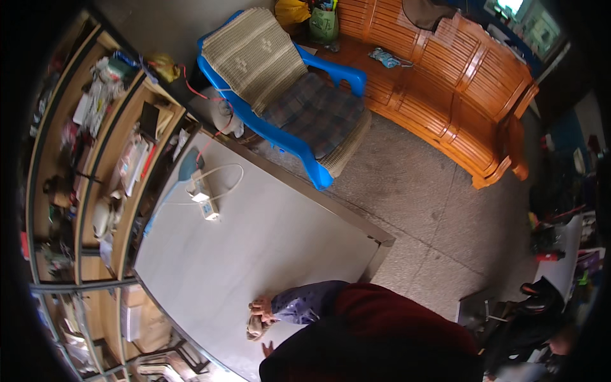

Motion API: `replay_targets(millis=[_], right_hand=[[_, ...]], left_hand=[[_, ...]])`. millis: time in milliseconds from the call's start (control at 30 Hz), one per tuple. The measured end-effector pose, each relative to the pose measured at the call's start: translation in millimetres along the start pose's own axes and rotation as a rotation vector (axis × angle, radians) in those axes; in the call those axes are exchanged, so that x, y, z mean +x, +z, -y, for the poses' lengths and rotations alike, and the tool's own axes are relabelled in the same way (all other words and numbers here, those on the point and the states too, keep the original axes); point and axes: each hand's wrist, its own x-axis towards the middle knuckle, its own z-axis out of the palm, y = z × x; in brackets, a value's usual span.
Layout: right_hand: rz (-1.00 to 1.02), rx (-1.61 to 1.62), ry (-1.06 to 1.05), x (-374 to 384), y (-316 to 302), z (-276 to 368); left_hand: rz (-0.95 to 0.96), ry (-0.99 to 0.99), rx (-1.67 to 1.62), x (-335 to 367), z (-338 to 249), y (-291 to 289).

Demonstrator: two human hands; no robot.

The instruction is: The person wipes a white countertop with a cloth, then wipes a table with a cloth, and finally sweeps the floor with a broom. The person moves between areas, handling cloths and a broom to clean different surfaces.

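Grasps a crumpled tan cloth [256,328] with the right hand [261,308], with fingers bent over its upper end, on the grey tabletop [273,242], toward the lower edge of view; reaches in from the right along a shiny purple sleeve [302,307]; holds the left hand [268,348] near the cloth, just below it and to its right, with fingers spread and released, and with the rest of that hand hidden by black clothing; cannot tell whether touching the tabletop there or just above it; leans over in a dark red and black top [401,318]; has, farther up the same tabletop and well apart from both hands, a white power strip [205,199] with a pale looped cable [237,169]; beyond the table, a blue plastic armchair [318,173] with a beige knitted cover [254,57] and a dark plaid cushion [318,114]; behind that and to the right, a slatted orange-brown wooden bench [464,114] on a grey floor [433,210]; along the left, curving wooden shelves [89,267] crowded with packages and small objects, mostly too small to tell.
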Motion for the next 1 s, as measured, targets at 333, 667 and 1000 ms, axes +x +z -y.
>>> replay_targets(millis=[333, 667, 1000], right_hand=[[-0.216, -0.414, 1.067, -118.6, -249.1, -158.5], [-0.055, -0.349, 1.911, -446.3, -245.8, 229.1], [-0.784, -0.158, 1.924, -561.7, -143.3, 399.7]], left_hand=[[0.037, -0.004, -0.079, -14.4, -16.0, -8.1], [0.039, 0.400, -0.031, 45.6, -104.9, -35.3], [0.032, 0.754, 0.104, 106.5, -279.5, -13.2]])
